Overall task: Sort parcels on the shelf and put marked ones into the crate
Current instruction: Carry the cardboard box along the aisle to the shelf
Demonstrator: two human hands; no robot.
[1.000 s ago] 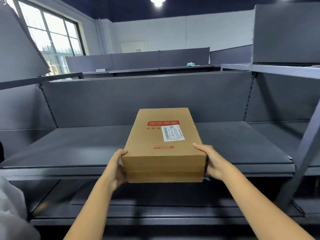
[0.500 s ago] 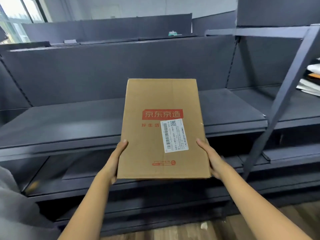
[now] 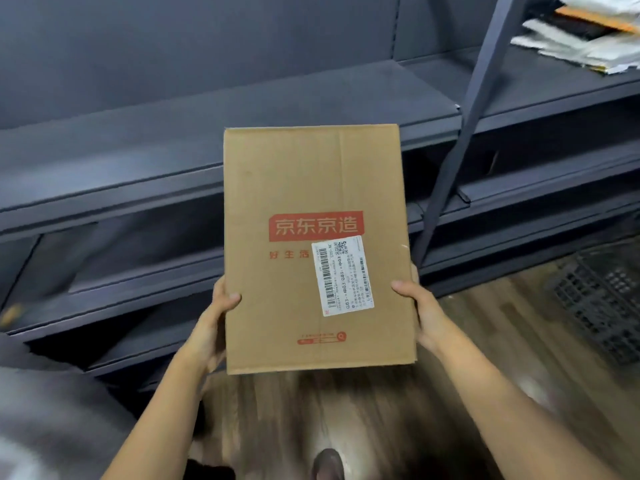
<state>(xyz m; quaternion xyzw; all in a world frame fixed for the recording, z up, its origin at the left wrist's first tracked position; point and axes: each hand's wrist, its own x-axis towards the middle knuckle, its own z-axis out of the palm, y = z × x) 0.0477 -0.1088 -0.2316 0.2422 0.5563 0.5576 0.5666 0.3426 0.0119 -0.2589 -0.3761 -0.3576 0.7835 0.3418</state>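
A flat brown cardboard parcel (image 3: 311, 188) with a red printed logo and a white barcode label (image 3: 343, 276) is held up in front of the dark grey shelf (image 3: 173, 147), clear of it. My left hand (image 3: 216, 317) grips its lower left edge and my right hand (image 3: 420, 311) grips its lower right edge. The parcel's top face is tilted toward me. A dark mesh crate (image 3: 602, 303) stands on the floor at the right edge of the view.
A slanted grey shelf post (image 3: 460, 133) rises just right of the parcel. White and orange mail bags (image 3: 581, 32) lie on the upper right shelf. Wooden floor (image 3: 381, 417) spreads below. A grey bag (image 3: 52, 420) sits at the lower left.
The parcel has come off the shelf and tipped up to face me. The view has swung downward and right, so the floor and the crate have come into sight.
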